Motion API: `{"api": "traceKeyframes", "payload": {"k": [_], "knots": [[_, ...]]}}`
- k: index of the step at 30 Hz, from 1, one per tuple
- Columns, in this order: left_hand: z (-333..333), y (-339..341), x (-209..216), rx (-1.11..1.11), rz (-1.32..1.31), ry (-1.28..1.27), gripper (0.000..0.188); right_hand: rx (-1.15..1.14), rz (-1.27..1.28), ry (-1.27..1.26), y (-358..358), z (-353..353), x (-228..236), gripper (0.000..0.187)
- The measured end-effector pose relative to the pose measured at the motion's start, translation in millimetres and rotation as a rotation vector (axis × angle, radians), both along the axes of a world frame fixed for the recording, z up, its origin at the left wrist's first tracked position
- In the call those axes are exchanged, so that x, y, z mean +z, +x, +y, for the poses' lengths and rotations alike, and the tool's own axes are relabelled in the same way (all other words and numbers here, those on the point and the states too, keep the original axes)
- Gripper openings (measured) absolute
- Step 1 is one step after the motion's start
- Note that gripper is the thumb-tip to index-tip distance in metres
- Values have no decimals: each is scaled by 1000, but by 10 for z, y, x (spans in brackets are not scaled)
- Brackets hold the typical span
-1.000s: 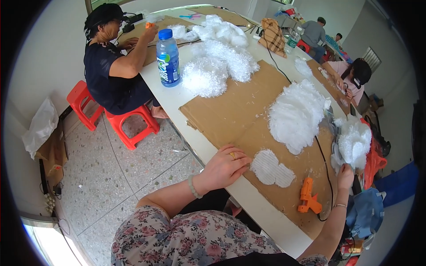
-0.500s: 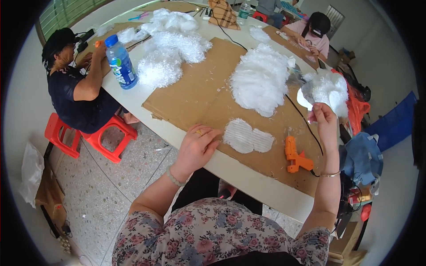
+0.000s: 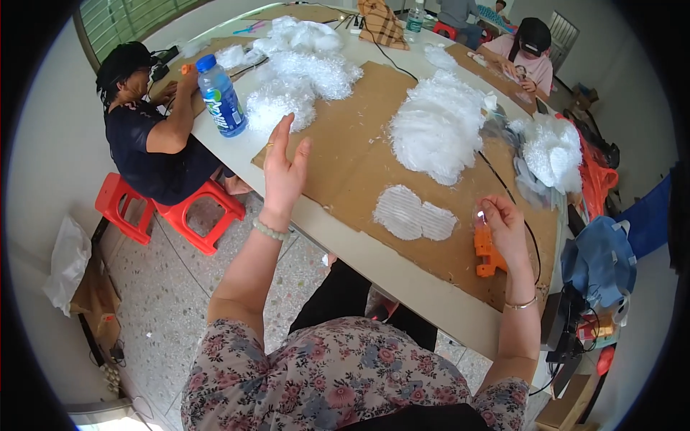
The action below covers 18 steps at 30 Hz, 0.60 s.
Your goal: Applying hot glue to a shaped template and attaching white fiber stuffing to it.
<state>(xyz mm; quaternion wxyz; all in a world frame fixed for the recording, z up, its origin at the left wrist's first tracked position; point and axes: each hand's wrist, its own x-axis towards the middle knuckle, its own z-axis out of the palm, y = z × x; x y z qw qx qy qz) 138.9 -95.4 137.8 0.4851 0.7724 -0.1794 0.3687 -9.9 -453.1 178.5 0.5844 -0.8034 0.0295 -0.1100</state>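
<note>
My left hand (image 3: 285, 171) is raised over the table's near left edge, fingers stretched and holding nothing. In a pinch, my right hand (image 3: 505, 224) has a thin clear plastic piece (image 3: 478, 215), mostly see-through and hard to make out. Just below that hand, partly covered by it, an orange hot glue gun (image 3: 486, 258) lies on the cardboard (image 3: 338, 151). A flat white ribbed pad (image 3: 413, 214) with two rounded lobes rests between my hands. Beyond it sits a thick stack of fluffy white pieces (image 3: 438, 126). Several clear grey plastic pieces (image 3: 533, 176) lie at the right.
White shiny fluff (image 3: 309, 68) is heaped at the back left, beside a blue-capped bottle (image 3: 221, 100). A black cord (image 3: 507, 187) crosses the cardboard. One person (image 3: 147, 136) works at the left, another (image 3: 521, 61) at the far right. Red stools (image 3: 201, 215) stand left.
My left hand has lifted off the cardboard edge and opened upward. My right hand has come from the plastic pieces toward me, to above the glue gun, with the clear piece in it.
</note>
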Motion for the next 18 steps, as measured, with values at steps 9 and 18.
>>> {"api": "traceKeyframes", "payload": {"k": [9, 18], "knots": [[318, 1393, -254, 601, 196, 101, 63, 39, 34, 38, -36, -50, -142, 15], [302, 1747, -198, 587, 317, -459, 63, 57, 98, 24, -35, -30, -80, 14]]}}
